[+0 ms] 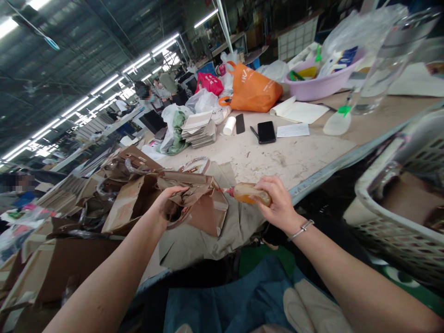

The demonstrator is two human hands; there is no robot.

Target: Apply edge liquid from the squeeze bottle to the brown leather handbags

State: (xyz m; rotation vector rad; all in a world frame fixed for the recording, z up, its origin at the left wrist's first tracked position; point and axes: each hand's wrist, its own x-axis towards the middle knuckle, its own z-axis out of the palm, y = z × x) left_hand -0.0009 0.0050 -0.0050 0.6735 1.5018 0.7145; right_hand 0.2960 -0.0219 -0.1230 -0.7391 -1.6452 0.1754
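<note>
A brown handbag (204, 212) lies tilted on a grey-green cloth (194, 247) at the table's near edge. My left hand (169, 201) is closed on the bag's loose lining at its opening; some of the fingers are hidden by the material. In my right hand (277, 201) is a squeeze bottle (248, 192) with amber contents, held on its side. Its red nozzle points left, and the thin tip reaches the bag's upper right edge; whether it touches cannot be made out. A bracelet circles my right wrist.
Several brown bags (138, 199) crowd the left side. Behind stand a stack of cards (199, 132), a phone (266, 132), an orange bag (255, 88) and a purple basin (326, 83). A clear flask (381, 69) and a white plastic basket (391, 217) are at right.
</note>
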